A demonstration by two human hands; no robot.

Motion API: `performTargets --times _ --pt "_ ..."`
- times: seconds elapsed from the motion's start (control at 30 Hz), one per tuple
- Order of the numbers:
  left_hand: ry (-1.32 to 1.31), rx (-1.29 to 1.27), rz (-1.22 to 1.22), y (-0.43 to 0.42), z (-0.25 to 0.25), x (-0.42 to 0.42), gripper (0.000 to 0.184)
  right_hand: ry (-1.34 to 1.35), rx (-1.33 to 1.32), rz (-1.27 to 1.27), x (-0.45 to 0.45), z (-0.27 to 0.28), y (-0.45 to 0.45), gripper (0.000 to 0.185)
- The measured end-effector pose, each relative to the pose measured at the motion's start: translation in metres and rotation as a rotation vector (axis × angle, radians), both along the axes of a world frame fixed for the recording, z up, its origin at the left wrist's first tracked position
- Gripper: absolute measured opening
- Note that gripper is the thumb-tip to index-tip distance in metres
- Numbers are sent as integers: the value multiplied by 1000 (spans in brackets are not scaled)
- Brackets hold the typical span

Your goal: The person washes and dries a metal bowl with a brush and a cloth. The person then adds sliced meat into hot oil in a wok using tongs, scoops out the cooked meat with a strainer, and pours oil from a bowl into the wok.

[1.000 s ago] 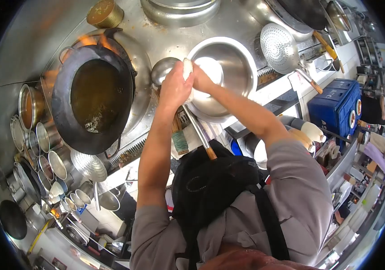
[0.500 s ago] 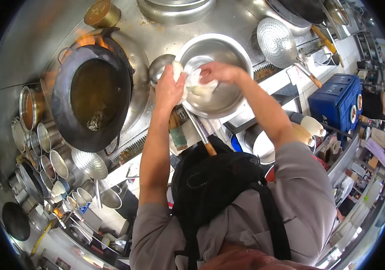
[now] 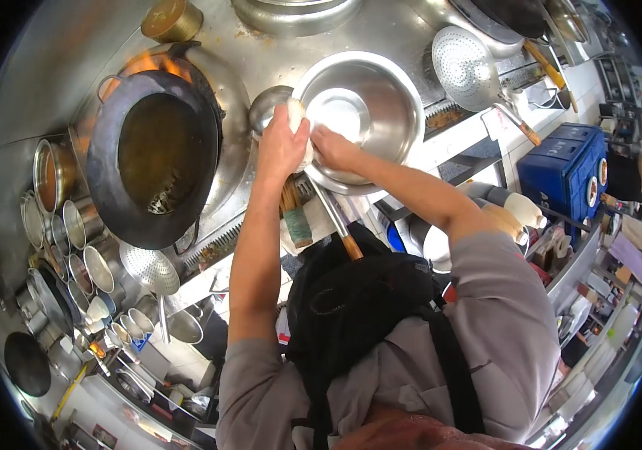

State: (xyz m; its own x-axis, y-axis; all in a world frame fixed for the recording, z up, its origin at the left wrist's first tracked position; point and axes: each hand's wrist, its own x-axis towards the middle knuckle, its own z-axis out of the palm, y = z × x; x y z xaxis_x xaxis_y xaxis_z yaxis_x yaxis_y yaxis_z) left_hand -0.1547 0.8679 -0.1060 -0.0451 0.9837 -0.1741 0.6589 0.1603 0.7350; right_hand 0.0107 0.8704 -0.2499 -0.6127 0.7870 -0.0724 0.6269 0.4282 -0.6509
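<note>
My left hand (image 3: 282,146) is closed round a white cloth (image 3: 297,112) at the left rim of a wide, shiny metal basin (image 3: 392,101). My right hand (image 3: 337,150) is closed over the basin's near left side, close beside the cloth; whatever its fingers hold is hidden. No food shows inside the basin. A metal ladle (image 3: 267,107) lies just left of my left hand. Below the basin, a wooden-handled tool (image 3: 339,225) and a brush with a green-wrapped handle (image 3: 296,225) rest on the counter's near edge.
A wok (image 3: 103,176) of oil sits over flames (image 3: 152,67) at left. Strainers lie on both sides: one left (image 3: 150,270), one right (image 3: 463,67). Metal containers (image 3: 100,270) crowd the far left. A blue box (image 3: 557,161) stands at right.
My right hand has moved left and down from inside the basin to beside my left hand. The white cloth that was spread in the basin no longer shows there.
</note>
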Motion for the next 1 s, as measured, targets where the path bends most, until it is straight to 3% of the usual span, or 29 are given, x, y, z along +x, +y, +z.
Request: performTargets --times 0.07,0.13,0.17,0.23,0.33,0.4,0.47,0.5,0.53,0.6,0.67,0.73,0.8,0.87,0.93,1.0 --pt "-17 7 -17 2 5 1 39 -111 296 -97 -10 -40 53 23" --pt "-11 -22 -14 1 18 5 37 -355 332 -201 22 3 80 24" --pt "-10 -44 -12 0 22 5 34 -355 328 -200 35 7 69 24" --pt "-2 -43 -3 0 17 5 34 -620 80 -262 54 17 36 23" --pt "8 -45 -10 3 13 6 34 -579 -14 -47 18 13 -3 27" --pt "21 -19 -41 5 12 4 34 -509 31 -189 17 15 32 30" --pt "6 -58 -21 2 17 7 34 -616 154 -205 45 4 59 32" --pt "-10 -82 -9 2 19 7 34 -641 -5 -283 58 11 59 38" --pt "-9 -73 -10 4 19 6 34 -639 3 -287 60 11 53 38" --pt "13 -43 -10 4 13 7 34 -803 -164 8 64 5 17 35" --pt "9 -68 -19 8 14 7 34 -751 -166 212 21 11 -5 28" --pt "3 -92 -20 11 16 5 34 -422 2 -60 -22 30 5 23" --pt "89 -47 -50 12 19 4 34 -508 504 95 -16 29 55 23" --pt "102 -83 -59 11 22 5 34 -729 793 82 28 5 85 25" --pt "103 16 -62 10 20 13 34 -976 93 62 65 28 84 31" --pt "124 66 -67 8 16 21 33 -892 -77 73 83 49 36 31"
